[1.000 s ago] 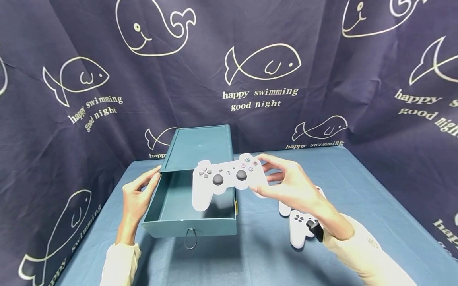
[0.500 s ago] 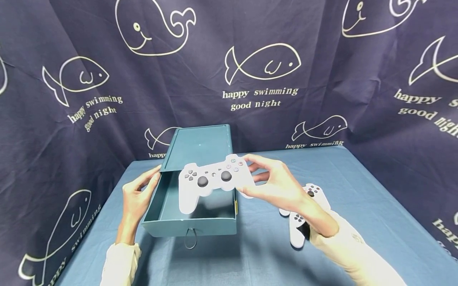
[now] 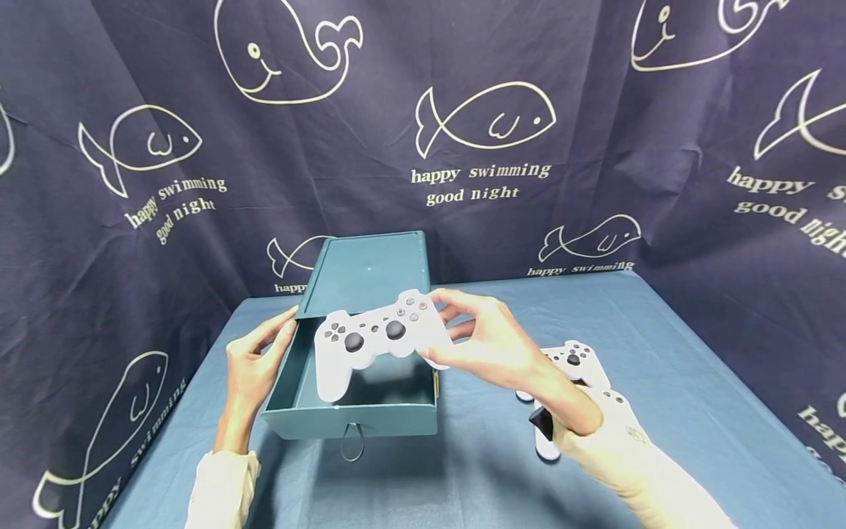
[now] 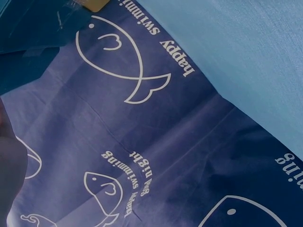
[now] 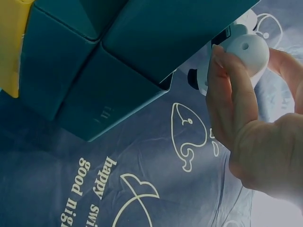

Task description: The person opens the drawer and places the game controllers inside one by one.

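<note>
A teal drawer box [image 3: 373, 268] stands left of centre with its drawer [image 3: 390, 422] pulled out toward me. My left hand [image 3: 251, 367] holds the box's left side, fingers and thumb at the corner where casing and drawer meet; only a sliver of that hand [image 4: 10, 161] shows in the left wrist view. Over the drawer, my right hand [image 3: 492, 342] pinches the right grip of a white game controller [image 3: 333, 371], sticks and buttons facing me. The right wrist view shows the controller's [image 5: 253, 52] end between fingers and thumb, beside the box [image 5: 90, 90].
Two more white controllers lie on the blue cloth at the right: a farther one [image 3: 591, 364] and a nearer one [image 3: 546, 444], partly hidden by my right forearm. A wire ring [image 3: 352, 444] hangs from the drawer front. Dark blue fish-print curtains [image 3: 489, 242] enclose the table.
My right hand has moved left, carrying the controller from the drawer's right side to over its middle, slightly lower. My left hand and the box have stayed put.
</note>
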`<state>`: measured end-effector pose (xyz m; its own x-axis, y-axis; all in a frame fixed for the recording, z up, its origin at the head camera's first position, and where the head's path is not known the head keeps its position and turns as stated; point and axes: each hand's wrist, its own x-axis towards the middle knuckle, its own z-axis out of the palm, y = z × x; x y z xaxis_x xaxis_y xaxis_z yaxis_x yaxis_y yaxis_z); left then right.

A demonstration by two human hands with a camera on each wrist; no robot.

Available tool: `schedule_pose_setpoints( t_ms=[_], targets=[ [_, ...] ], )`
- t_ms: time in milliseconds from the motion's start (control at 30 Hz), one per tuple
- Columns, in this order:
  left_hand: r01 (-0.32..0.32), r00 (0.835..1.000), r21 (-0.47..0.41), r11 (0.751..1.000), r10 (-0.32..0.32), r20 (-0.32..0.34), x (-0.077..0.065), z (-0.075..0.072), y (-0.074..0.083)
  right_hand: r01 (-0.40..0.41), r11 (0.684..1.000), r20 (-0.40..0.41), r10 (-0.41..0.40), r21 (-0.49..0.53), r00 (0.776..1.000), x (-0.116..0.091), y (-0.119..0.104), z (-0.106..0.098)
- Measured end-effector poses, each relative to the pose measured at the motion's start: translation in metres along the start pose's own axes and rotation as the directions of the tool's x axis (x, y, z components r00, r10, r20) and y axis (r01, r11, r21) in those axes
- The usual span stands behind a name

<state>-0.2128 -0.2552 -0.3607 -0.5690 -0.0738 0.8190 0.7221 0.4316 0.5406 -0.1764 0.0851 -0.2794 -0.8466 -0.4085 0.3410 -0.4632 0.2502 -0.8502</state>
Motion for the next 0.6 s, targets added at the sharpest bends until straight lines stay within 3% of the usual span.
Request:
schedule_pose_setpoints(
  t_ms=[133,433,600],
  targets=[
    [0.002,1.000,-0.009,1.000,-0.002,-0.002,-0.001,0.000,-0.005,-0.021,1.000,0.030,0.022,-0.019,0.999,0.001,0.000,0.003],
    [-0.006,1.000,0.019,1.000,0.006,0.021,0.003,-0.001,0.013,-0.013,1.000,0.085,0.015,-0.019,0.996,0.005,-0.002,0.008],
    [-0.017,1.000,0.024,1.000,0.017,0.006,-0.002,-0.002,-0.009,-0.017,0.999,0.097,0.021,-0.038,0.995,0.007,-0.005,0.009]
  ],
)
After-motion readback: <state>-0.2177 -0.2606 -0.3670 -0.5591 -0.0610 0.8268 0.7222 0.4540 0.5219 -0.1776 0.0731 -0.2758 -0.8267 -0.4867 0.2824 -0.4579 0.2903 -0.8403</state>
